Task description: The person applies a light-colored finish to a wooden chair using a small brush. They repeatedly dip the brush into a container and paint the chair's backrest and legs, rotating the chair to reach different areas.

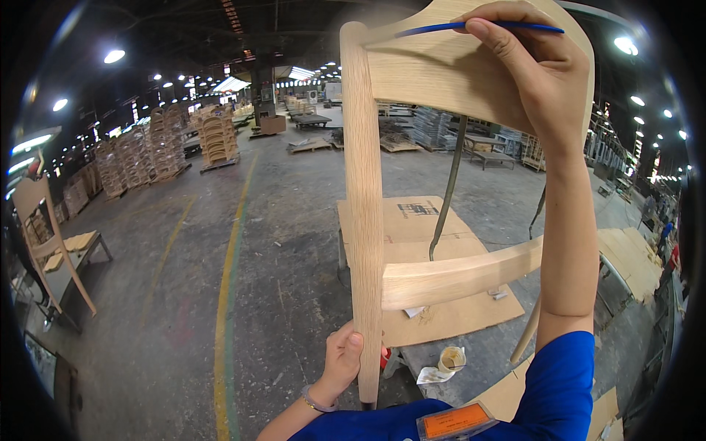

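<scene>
A pale wooden chair frame point(362, 184) stands upright before me, its curved top rail point(441, 77) joined to a round post and a lower crosspiece point(460, 278) below. My right hand point(540, 66) is closed around a thin blue stick-shaped tool point(515, 25). The tool's tip points left, at the joint of rail and post; blur hides what kind of tip it is. Low on the same post, my left hand point(344, 358) grips the wood, thumb in front. A bracelet circles that wrist.
Behind the chair lies flat cardboard point(456, 323) on a bench, with a small cup point(451, 358) of light paste at its near edge. Another chair point(48, 235) stands at far left. Stacked wooden parts point(217, 136) and a yellow floor line point(229, 294) are beyond.
</scene>
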Demonstrator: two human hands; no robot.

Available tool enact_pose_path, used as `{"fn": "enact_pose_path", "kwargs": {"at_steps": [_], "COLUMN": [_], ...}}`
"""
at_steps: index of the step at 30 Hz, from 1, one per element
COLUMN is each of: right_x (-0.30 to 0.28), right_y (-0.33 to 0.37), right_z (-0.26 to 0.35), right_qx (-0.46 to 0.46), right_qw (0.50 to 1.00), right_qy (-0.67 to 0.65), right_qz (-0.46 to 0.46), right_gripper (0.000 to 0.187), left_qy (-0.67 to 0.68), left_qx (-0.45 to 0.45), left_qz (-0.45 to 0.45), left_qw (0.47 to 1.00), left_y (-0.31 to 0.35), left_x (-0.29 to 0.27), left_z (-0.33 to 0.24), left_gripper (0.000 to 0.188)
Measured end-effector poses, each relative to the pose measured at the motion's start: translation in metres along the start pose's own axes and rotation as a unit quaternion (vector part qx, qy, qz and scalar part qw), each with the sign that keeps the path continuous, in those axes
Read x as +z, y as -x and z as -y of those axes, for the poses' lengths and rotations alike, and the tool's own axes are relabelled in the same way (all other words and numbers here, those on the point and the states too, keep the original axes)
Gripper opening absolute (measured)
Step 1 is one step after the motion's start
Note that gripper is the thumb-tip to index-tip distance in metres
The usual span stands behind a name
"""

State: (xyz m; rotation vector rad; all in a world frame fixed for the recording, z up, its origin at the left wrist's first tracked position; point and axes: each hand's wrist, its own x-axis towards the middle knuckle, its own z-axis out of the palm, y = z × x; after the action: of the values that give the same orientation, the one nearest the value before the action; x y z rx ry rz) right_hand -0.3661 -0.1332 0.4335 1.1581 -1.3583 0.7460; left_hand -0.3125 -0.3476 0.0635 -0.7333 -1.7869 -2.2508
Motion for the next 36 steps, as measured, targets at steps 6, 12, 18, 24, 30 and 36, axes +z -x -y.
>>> {"fn": "enact_pose_path", "kwargs": {"at_steps": [6,12,18,24,30,36], "right_x": [0.005,0.010,0.014,0.019,0.022,0.022], "right_y": [0.003,0.007,0.010,0.011,0.015,0.025], "right_z": [-0.004,-0.010,-0.016,-0.017,-0.025,-0.031], "right_qx": [0.016,-0.001,0.000,-0.001,0.000,-0.017], "right_qw": [1.000,1.000,0.999,1.000,0.999,0.999], "right_qy": [-0.019,-0.011,-0.029,-0.025,-0.033,-0.038], "right_qz": [-0.006,-0.011,-0.015,-0.017,-0.021,-0.018], "right_gripper": [0.006,0.006,0.006,0.006,0.006,0.006], "left_qy": [-0.033,-0.037,-0.049,-0.048,-0.054,-0.054], "left_qx": [0.003,0.002,0.000,0.005,0.009,0.022], "left_qz": [-0.018,-0.022,-0.027,-0.032,-0.037,-0.042], "left_qw": [0.999,0.999,0.998,0.998,0.998,0.997], "left_y": [-0.003,-0.005,-0.006,-0.008,-0.009,-0.010], "left_x": [0.002,0.001,-0.003,-0.003,-0.005,-0.002], "left_z": [-0.004,-0.001,0.006,0.010,0.018,0.029], "left_gripper": [0.081,0.082,0.082,0.082,0.082,0.082]}}
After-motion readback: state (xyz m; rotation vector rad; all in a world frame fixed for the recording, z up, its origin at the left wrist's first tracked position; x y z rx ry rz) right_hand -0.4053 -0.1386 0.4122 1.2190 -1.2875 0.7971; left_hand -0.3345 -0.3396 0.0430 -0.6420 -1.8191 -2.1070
